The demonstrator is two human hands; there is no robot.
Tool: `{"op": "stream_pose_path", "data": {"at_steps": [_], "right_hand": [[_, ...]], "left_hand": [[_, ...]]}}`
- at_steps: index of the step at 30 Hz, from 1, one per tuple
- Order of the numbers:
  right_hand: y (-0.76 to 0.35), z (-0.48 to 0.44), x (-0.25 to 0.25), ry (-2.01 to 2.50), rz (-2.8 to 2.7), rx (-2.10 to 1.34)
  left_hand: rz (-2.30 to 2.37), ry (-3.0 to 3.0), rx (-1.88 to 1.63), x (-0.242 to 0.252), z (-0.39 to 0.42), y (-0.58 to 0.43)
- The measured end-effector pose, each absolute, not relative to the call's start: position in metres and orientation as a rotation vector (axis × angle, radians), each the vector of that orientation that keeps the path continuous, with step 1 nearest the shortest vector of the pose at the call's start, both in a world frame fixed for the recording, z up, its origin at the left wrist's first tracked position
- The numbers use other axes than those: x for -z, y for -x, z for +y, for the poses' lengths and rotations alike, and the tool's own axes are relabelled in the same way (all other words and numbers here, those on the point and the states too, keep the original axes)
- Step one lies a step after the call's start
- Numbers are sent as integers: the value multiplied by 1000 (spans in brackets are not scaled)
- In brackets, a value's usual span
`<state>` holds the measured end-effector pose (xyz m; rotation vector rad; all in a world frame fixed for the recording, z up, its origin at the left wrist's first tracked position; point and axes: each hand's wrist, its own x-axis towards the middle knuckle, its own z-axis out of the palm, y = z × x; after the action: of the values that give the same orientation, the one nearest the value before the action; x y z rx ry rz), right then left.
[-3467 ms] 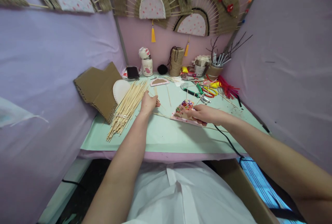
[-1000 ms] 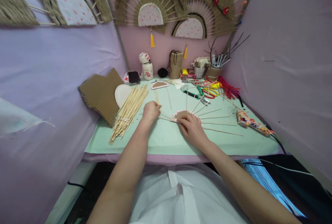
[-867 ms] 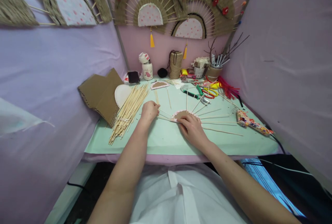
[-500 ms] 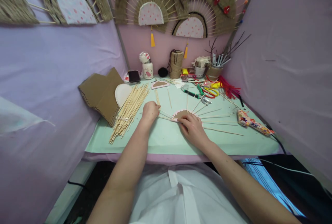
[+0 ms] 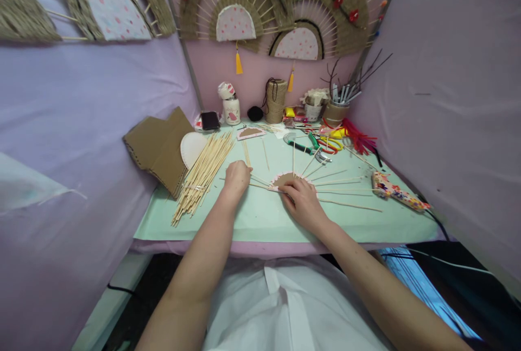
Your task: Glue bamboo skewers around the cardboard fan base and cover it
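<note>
A small half-round cardboard piece [image 5: 284,179] lies on the pale green table [image 5: 260,221], with thin bamboo skewers [image 5: 337,182] fanning out from it. My right hand [image 5: 303,204] rests on its near edge, fingers pressed down on the card. My left hand [image 5: 236,176] sits just left of the fan, fingers curled round a skewer [image 5: 259,185] that points toward the card. A large bundle of loose skewers [image 5: 202,173] lies further left.
A patterned glue gun [image 5: 393,191] with a black cord lies at the right. Cardboard sheets [image 5: 159,145] and a white half disc [image 5: 191,147] lean at the left. Scissors [image 5: 329,145], a twine spool [image 5: 275,101], cups and red sticks crowd the back. Woven fans hang on the walls.
Since 3.5 s ago my right hand has put the glue gun down at the right and now presses on the card. Over the last second both hands have barely shifted.
</note>
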<state>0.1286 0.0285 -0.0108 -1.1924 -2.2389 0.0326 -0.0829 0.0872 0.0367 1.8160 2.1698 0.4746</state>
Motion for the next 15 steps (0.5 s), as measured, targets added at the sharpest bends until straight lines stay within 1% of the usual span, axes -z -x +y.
{"op": "stream_pose_path", "data": {"at_steps": [15], "right_hand": [[-129,29,13,1201,-2241,-26]], "left_hand": [[2198,-1882,-321,-36,85,82]]}}
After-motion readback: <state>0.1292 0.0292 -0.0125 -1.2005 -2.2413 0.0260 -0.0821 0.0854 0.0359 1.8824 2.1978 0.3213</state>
